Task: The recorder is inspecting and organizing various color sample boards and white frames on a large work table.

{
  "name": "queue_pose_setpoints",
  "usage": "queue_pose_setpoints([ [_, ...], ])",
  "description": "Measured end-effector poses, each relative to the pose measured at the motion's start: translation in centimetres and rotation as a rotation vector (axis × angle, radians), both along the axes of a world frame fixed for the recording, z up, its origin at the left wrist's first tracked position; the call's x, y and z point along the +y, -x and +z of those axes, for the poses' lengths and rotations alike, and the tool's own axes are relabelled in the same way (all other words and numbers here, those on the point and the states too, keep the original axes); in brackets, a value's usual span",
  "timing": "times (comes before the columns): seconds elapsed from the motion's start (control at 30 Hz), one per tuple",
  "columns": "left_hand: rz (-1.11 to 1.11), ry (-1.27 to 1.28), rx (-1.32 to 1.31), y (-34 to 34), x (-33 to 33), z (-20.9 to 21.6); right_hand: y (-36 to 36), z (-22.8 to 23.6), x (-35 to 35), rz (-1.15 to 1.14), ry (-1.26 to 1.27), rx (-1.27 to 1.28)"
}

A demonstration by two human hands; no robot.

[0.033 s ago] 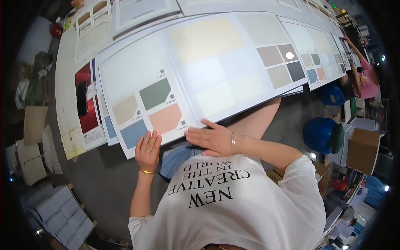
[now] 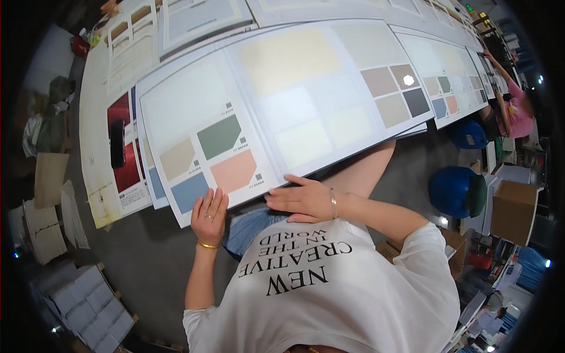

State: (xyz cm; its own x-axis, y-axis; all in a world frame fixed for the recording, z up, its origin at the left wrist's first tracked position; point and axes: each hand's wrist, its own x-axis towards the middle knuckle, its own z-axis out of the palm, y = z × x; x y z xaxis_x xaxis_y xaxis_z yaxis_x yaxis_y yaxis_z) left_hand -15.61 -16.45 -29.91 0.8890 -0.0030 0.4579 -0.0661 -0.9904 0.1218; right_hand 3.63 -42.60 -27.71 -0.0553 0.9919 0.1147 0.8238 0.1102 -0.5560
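Note:
A large folding colour-sample board (image 2: 306,117) lies spread on the worktable, its panels bearing pale, blue, pink, green, beige, brown and dark grey swatches. My left hand (image 2: 209,216) rests with outstretched fingers on the near edge of its left panel, fingertips over the blue swatch. Flat at the near edge, below the pink swatch, lies my right hand (image 2: 303,200); its fingers are stretched out and the thumb is apart. Neither hand grips anything. Another board of the same sort shows partly beneath this one.
A dark phone (image 2: 118,144) lies on a red printed sheet at left. Farther right sits another swatch board (image 2: 444,79), and a person in pink (image 2: 518,109) works there. Blue stools (image 2: 452,191), a cardboard box (image 2: 514,210) and stacked white paper (image 2: 88,303) stand around the table.
My right hand has slid slightly rightward along the board's near edge. My left hand and the board's left panel sit slightly lower in view.

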Motion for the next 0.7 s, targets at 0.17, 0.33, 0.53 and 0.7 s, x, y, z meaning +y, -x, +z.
queue_pose_setpoints([
  [0.17, 0.013, -0.014, -0.037, 0.1, 0.9, 1.1, -4.3, 3.8, -3.6, -0.531, -0.027, -0.156],
  [0.33, 0.063, -0.074, -0.052, 1.2, 4.1, 1.6, -6.1, 1.4, -5.4, -0.462, 0.102, -0.374],
  [0.53, 0.157, -0.111, 0.002, 2.0, 6.3, 1.7, -5.5, 0.7, -2.7, -0.464, 0.01, -0.325],
  [0.7, -0.146, -0.011, 0.134, 0.3, 3.4, 3.1, -5.8, 0.4, -2.7, -0.457, 0.045, -0.327],
])
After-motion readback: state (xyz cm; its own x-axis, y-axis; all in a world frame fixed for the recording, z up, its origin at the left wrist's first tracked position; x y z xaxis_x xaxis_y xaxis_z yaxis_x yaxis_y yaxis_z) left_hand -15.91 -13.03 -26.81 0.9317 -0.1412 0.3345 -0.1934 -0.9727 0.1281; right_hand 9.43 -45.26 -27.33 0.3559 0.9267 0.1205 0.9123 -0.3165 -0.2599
